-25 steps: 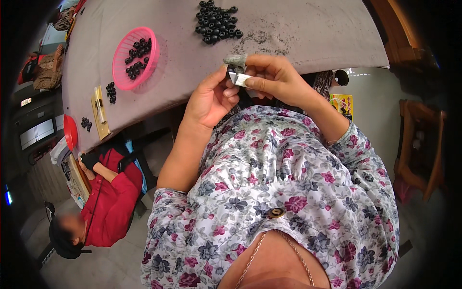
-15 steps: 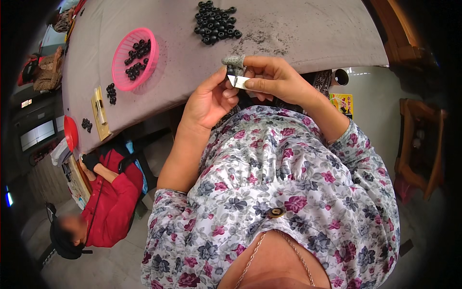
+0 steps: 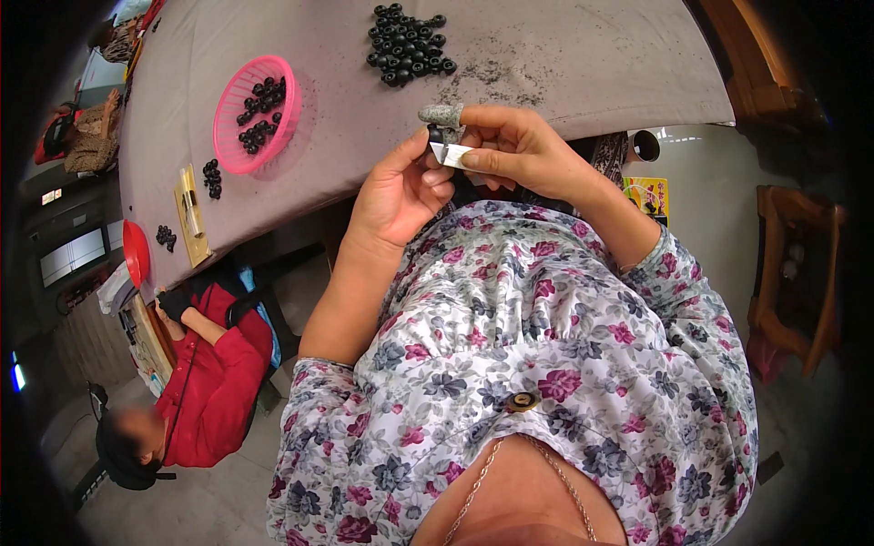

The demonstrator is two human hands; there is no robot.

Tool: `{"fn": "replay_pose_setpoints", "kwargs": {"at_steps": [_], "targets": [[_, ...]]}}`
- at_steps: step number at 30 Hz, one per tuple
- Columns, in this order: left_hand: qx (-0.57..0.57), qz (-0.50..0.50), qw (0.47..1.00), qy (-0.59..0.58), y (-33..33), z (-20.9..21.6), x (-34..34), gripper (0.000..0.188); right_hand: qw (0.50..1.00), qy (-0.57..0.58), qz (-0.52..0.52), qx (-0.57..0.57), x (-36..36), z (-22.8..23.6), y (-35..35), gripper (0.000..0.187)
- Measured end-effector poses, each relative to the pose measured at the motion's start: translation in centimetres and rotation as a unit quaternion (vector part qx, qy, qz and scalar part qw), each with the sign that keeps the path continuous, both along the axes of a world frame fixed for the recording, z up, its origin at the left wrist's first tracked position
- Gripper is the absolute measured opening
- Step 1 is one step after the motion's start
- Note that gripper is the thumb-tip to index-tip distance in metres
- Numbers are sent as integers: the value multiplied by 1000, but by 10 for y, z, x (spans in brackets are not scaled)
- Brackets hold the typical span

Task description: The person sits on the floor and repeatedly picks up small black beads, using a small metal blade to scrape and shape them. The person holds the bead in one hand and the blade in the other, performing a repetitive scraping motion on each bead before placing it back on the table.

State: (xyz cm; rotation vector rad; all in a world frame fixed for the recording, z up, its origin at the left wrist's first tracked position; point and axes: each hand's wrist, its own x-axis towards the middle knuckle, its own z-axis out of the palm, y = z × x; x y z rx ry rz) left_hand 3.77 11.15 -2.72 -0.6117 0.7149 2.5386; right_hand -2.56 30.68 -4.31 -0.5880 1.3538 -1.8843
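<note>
I see both arms (image 3: 346,291) bent inward, the left grip (image 3: 401,187) with thumb raised and fingers curled, the right grip (image 3: 528,150) pinching, thumb (image 3: 487,160) below its outstretched forefinger (image 3: 496,116).

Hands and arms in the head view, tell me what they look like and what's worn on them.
The sleeves are white with a print of pink-magenta and grey-blue flowers and grey leaves, ending around the elbows. The forearms below are bare. The right hand wears a grey, speckled finger cover on its index finger; no glove shows on the left hand.
</note>
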Motion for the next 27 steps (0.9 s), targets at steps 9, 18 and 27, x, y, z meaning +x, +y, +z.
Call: {"fn": "replay_pose_setpoints", "kwargs": {"at_steps": [9,18,27], "targets": [[7,-11,1000,6,-2,-1,1,18,999,-7,40,2,-4,9,3,33],[20,-32,999,23,-3,0,3,18,997,-45,62,-26,-8,0,5,34],[38,-22,999,18,-1,0,7,18,997,-59,49,-21,-5,5,5,31]]}}
